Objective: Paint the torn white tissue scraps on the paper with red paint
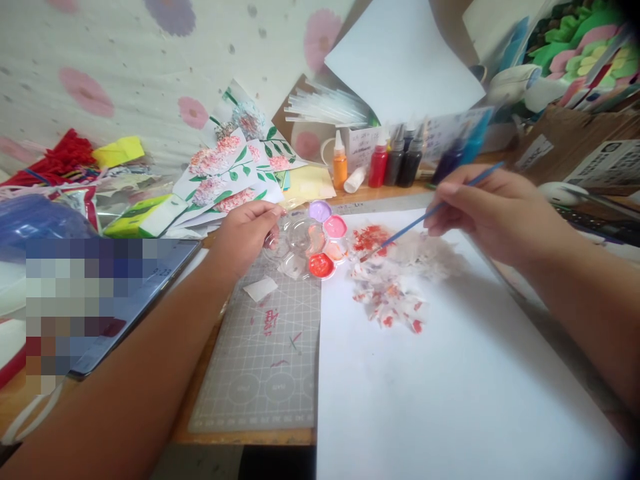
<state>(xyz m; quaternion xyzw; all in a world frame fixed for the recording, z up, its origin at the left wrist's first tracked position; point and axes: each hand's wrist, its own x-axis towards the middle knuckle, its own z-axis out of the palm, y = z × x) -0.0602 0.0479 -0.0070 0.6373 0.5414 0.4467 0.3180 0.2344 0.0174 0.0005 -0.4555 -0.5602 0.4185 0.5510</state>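
Note:
A thin blue paintbrush (425, 215) is pinched in my right hand (493, 207), its tip down at crumpled white tissue dabbed with red. That tissue (390, 303) lies on a large white sheet of paper (400, 393), with a greyish white, blurred part on its right. My left hand (247, 233) grips the edge of a clear plastic paint palette (299, 233), fingers closed around its left rim. Purple, pink, peach and red-orange paint fill wells on the palette's right side. Whether the brush tip touches the tissue I cannot tell.
A grey cutting mat (255, 367) lies under the palette. Paint bottles (379, 163) stand along the back. Painted flower pictures (225, 170) lean at back left. On the left is a tablet-like screen (150, 280); a cardboard box (585, 143) sits at right.

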